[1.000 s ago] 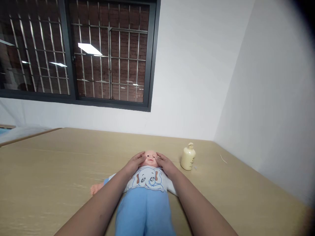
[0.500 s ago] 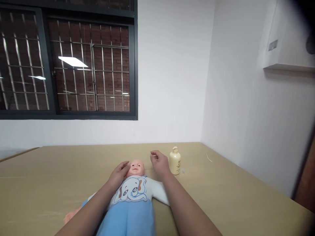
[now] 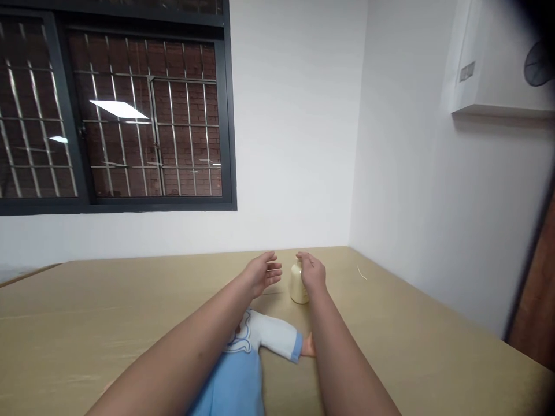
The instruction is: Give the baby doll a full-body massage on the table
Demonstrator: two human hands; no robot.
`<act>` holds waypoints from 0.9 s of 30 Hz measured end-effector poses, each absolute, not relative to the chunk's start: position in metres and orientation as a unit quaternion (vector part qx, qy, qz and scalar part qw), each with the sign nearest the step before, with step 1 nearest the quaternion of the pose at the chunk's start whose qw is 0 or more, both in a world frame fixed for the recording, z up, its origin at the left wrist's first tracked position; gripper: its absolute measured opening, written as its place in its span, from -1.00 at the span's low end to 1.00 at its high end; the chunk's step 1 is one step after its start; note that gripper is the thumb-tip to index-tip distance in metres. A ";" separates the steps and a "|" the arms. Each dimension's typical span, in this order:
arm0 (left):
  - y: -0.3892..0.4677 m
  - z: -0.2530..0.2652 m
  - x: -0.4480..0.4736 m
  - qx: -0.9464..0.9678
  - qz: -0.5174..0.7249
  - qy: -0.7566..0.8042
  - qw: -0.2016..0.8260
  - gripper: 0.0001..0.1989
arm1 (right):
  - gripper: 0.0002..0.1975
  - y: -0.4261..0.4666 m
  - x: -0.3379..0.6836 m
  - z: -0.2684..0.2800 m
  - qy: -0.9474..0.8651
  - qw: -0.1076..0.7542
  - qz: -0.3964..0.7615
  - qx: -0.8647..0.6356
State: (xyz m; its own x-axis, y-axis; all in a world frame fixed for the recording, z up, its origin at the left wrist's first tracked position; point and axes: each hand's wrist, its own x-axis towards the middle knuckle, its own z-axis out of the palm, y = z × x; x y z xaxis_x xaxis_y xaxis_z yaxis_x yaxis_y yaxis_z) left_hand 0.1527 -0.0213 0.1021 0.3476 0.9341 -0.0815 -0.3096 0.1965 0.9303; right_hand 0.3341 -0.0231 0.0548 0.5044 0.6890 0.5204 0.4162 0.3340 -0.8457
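A baby doll [image 3: 240, 375] in blue and white clothes lies on its back on the table, its head hidden behind my left forearm. My left hand [image 3: 263, 274] is held above the doll's head end, fingers apart and nothing in it, its palm turned toward a cream pump bottle [image 3: 298, 286]. The bottle stands upright on the table. Over its pump top and right side, my right hand [image 3: 314, 271] is closed with curled fingers; it covers most of the pump head. The doll's sleeved arm stretches out to the right, its hand beside my right forearm.
The wooden table [image 3: 411, 352] reaches back to the white wall. A thin pale strip [image 3: 362, 273] lies on it at the right. A dark-framed window [image 3: 151, 127] with bars is at the left, and a white wall box [image 3: 498, 75] hangs at upper right.
My left hand has left the doll's head and moved right, toward the bottle. My right hand has moved right onto the bottle's top. The view has shifted slightly to the right.
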 end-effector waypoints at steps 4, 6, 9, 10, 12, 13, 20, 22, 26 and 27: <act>-0.016 0.098 0.199 0.373 0.449 0.358 0.729 -0.67 | -0.56 -0.020 0.336 0.050 -0.486 0.647 0.113 -0.577; -0.016 0.097 0.212 0.343 0.460 0.354 0.739 -0.67 | -0.54 -0.020 0.336 0.049 -0.494 0.643 0.099 -0.577; -0.017 0.098 0.220 0.310 0.478 0.341 0.748 -0.68 | -0.54 -0.019 0.336 0.047 -0.505 0.628 0.077 -0.587; -0.018 0.099 0.221 0.301 0.482 0.337 0.750 -0.68 | -0.55 -0.020 0.336 0.048 -0.508 0.622 0.071 -0.592; -0.019 0.099 0.219 0.285 0.489 0.335 0.753 -0.68 | -0.57 -0.021 0.337 0.050 -0.511 0.608 0.062 -0.605; -0.020 0.099 0.216 0.278 0.493 0.336 0.753 -0.68 | -0.58 -0.022 0.337 0.051 -0.512 0.599 0.058 -0.613; -0.040 0.106 0.162 0.219 0.548 0.299 0.750 -0.74 | -0.68 -0.043 0.310 0.086 -0.545 0.478 -0.073 -0.685; -0.050 0.110 0.140 0.195 0.573 0.258 0.753 -0.76 | -0.62 -0.056 0.285 0.101 -0.605 0.460 -0.092 -0.643; -0.078 0.123 0.100 0.172 0.596 0.165 0.766 -0.81 | -0.62 -0.086 0.224 0.118 -0.789 0.449 -0.117 -0.403; -0.085 0.127 0.092 0.177 0.589 0.141 0.776 -0.79 | -0.63 -0.093 0.211 0.120 -0.817 0.435 -0.108 -0.363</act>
State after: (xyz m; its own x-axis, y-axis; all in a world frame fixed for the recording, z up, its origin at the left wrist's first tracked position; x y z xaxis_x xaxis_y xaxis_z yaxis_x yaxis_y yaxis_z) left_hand 0.0917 -0.0847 0.1269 0.2659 0.9639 -0.0101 -0.8646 0.2431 0.4396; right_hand 0.2112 -0.0931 0.1198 -0.3577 0.4980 0.7900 0.6869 0.7134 -0.1387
